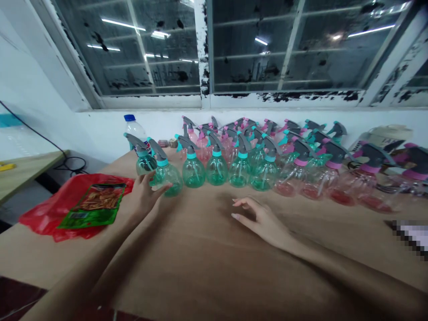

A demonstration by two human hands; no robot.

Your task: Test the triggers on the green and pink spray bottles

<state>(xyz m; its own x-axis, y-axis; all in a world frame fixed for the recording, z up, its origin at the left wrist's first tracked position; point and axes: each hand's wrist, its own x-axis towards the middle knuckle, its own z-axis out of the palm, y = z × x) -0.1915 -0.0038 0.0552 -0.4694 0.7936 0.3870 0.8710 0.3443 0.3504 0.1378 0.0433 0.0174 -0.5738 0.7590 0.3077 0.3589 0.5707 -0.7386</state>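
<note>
My left hand [146,196] is at the left end of the front row. Its thumb lies across the front of a green spray bottle [173,178] with a grey and turquoise trigger head, its fingers curled at the bottle's left side. Close behind that hand stands another green spray bottle [144,161], partly covered. My right hand [262,223] hovers low over the bare tabletop, thumb and fingers apart and slightly bent, with nothing in it. Nearest to it are upright green spray bottles, such as one with a turquoise collar [239,174].
Pink spray bottles [310,185] continue the row rightward, with several more behind. A red plastic bag [43,216] lies left on the wooden table [200,267] under a green snack packet [96,207]. A blue-capped bottle [133,127] and a white jug [389,136] stand by the wall.
</note>
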